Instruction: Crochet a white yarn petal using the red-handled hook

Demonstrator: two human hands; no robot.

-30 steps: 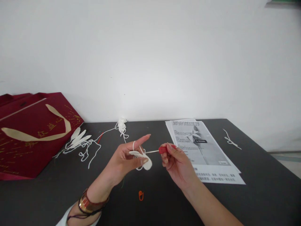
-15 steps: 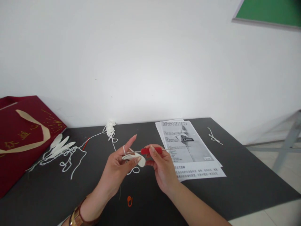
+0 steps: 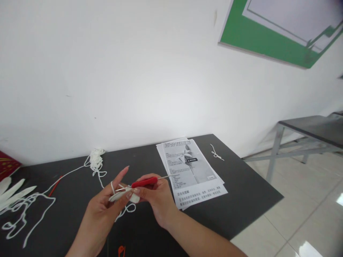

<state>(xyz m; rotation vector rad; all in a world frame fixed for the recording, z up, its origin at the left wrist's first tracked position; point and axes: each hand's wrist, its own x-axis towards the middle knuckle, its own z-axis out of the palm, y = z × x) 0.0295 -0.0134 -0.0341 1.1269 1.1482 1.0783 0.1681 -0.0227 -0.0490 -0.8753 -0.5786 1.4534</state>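
Note:
My left hand (image 3: 105, 208) pinches a small white crocheted piece (image 3: 135, 198) between thumb and fingers, its index finger raised with white yarn looped round it. In my right hand (image 3: 158, 198) is a crochet hook with a red handle (image 3: 144, 182); its metal tip meets the upper edge of the crocheted piece. The exact stitch at the tip is too small to make out. From the raised finger the yarn runs back to a loose white yarn bundle (image 3: 95, 159) by the wall. More white yarn (image 3: 125, 210) lies beneath the hands.
Printed pattern sheets (image 3: 197, 175) lie right of my hands on the black table (image 3: 230, 200). Beyond them is a short knotted yarn piece (image 3: 215, 154). At left are white crocheted petals (image 3: 16, 192), a red stick (image 3: 55, 185) and a dark red bag (image 3: 8, 164). An orange stitch marker (image 3: 121, 250) lies in front.
The view has turned right, so everything appears further left and more of the bag is cut off. My right hand has come closer to the left, its thumb now at the crocheted piece.

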